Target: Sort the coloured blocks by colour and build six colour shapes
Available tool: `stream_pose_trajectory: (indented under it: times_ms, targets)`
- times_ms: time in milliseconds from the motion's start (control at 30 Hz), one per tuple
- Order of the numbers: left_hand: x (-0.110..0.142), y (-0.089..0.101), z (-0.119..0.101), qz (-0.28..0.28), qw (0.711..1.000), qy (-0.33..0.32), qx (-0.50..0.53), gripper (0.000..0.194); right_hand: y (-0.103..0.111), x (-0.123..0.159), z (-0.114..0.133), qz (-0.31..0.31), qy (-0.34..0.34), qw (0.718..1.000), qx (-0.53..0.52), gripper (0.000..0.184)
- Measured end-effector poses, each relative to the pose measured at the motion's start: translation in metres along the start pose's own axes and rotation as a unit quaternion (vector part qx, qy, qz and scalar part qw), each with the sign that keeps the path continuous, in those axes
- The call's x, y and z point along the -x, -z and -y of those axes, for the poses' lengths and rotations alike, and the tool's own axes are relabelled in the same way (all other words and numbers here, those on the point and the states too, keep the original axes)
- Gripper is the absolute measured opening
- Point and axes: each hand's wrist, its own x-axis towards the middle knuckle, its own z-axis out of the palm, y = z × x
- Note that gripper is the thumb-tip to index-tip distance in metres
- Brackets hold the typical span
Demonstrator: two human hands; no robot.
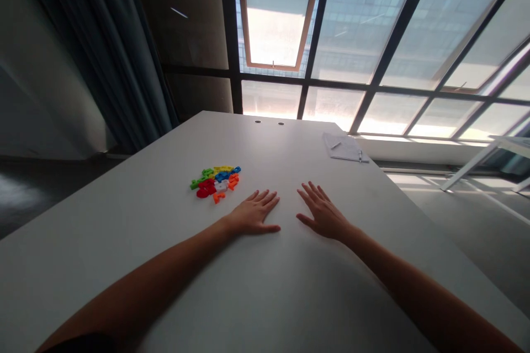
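Observation:
My left hand [254,214] lies palm down on the white table [265,298], fingers stretched out and holding nothing. Beside it, also flat with the fingers spread, rests my right hand [323,214]; a gap of bare tabletop separates the two thumbs. Up and left of my left hand sits a loose cluster of small coloured plastic pieces. Among them are red pieces [206,188], a white piece [221,185], blue pieces [222,175], green pieces [202,180], yellow pieces [223,169] and orange pieces [219,197]. Neither hand touches the cluster, and their exact shapes are too small to make out.
Near the table's far right edge lie sheets of paper [342,145] with pens on them. Two round holes [269,122] mark the far end. Beyond stand large windows [343,22], a dark curtain [95,38] at left and another white table [513,146] at right.

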Motion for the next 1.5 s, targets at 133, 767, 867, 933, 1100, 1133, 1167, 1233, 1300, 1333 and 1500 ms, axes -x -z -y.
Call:
stream_pose_trajectory:
  times_ms: [133,767,867,933,1100,1133,1167,1233,1300,1333,1500]
  targets:
    - [0.002,0.003,-0.002,0.006,1.000,0.005,0.000,0.121,-0.005,-0.002,0.005,0.127,-0.018,0.992,-0.002,0.106]
    - [0.002,0.000,-0.001,-0.024,0.999,0.021,0.011,0.112,-0.011,-0.002,-0.002,0.108,-0.035,0.994,-0.009,0.102]
    - [0.002,-0.002,-0.002,-0.027,0.999,0.024,0.008,0.109,-0.012,-0.002,-0.003,0.104,-0.034,0.994,-0.014,0.101]
    - [0.001,-0.003,-0.002,-0.029,0.999,0.022,0.004,0.107,-0.011,-0.002,-0.003,0.102,-0.033,0.994,-0.016,0.100]
    - [0.000,0.011,0.021,-0.066,0.996,0.020,-0.056,0.089,-0.008,-0.003,0.000,0.108,-0.034,0.993,-0.014,0.102]
    - [0.001,0.018,0.032,-0.077,0.993,0.034,-0.077,0.087,-0.008,-0.003,0.001,0.110,-0.034,0.993,-0.015,0.101]
    - [0.002,0.027,0.045,-0.086,0.990,0.059,-0.094,0.087,-0.007,-0.003,0.001,0.111,-0.036,0.993,-0.018,0.101]
    - [0.006,0.045,0.073,-0.093,0.980,0.137,-0.107,0.086,-0.007,-0.003,0.002,0.111,-0.038,0.993,-0.023,0.099]
    - [0.013,0.061,0.102,-0.073,0.973,0.199,-0.095,0.090,-0.006,-0.003,0.002,0.109,-0.039,0.993,-0.024,0.098]
    - [0.017,0.067,0.114,-0.058,0.969,0.225,-0.086,0.093,-0.006,-0.003,0.002,0.108,-0.038,0.993,-0.023,0.097]
    - [0.031,0.070,0.151,-0.013,0.952,0.306,-0.028,0.095,-0.005,-0.003,0.003,0.108,-0.034,0.993,-0.023,0.095]
